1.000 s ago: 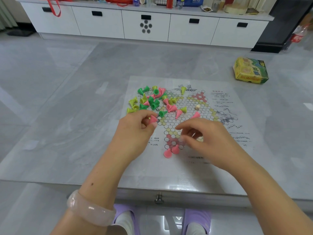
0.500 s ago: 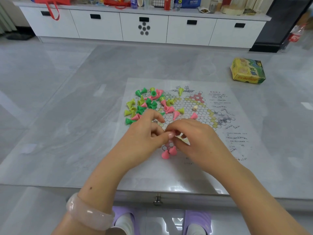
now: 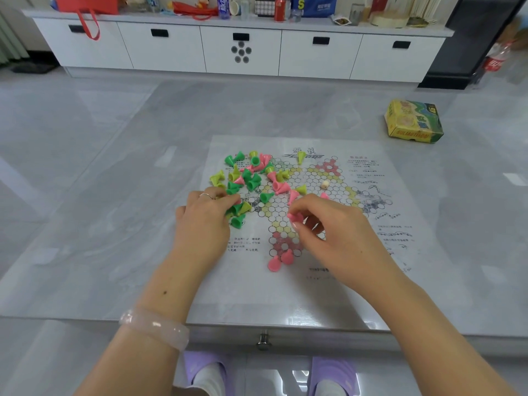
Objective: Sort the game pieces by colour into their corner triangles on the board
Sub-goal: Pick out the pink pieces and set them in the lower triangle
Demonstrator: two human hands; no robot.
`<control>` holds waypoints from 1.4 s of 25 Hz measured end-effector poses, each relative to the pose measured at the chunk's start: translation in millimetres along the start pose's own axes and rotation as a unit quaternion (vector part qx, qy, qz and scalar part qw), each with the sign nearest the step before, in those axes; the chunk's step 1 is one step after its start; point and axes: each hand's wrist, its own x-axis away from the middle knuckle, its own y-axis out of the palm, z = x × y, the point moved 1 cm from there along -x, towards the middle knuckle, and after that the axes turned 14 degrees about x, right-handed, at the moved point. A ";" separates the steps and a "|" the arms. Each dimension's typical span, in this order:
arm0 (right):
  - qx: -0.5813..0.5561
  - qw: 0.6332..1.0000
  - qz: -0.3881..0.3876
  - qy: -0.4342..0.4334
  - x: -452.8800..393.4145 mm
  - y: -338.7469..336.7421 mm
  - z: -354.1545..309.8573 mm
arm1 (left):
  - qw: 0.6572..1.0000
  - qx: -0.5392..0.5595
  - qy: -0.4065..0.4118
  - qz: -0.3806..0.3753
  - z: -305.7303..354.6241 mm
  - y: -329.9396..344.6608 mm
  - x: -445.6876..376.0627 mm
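2 pink plastic cone pieces [image 3: 281, 260] lie at the paper board's [image 3: 405, 252] near pink triangle [image 3: 283, 244], just below the right hand [image 3: 328, 232] pinching another pink cone [image 3: 295, 217]; left hand [image 3: 205, 215] curls into mixed cones [image 3: 245, 178].

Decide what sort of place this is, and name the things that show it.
Probably a living room at home: a long white drawer cabinet cluttered with bottles and cans, a glossy tiled floor, and slippered feet under the low table.
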 end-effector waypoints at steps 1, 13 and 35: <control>0.003 1.000 0.000 0.000 0.4 -0.6 0.7 | 1.000 -0.006 -0.005 0.006 0.9 -0.2 0.0; 0.008 1.000 -0.012 0.010 1.8 -1.4 1.9 | 0.999 -0.015 -0.036 -0.007 -1.5 2.2 -0.1; -0.019 0.997 -0.024 0.072 0.5 -0.2 2.8 | 0.969 0.204 -0.102 0.093 -4.9 -21.4 -2.5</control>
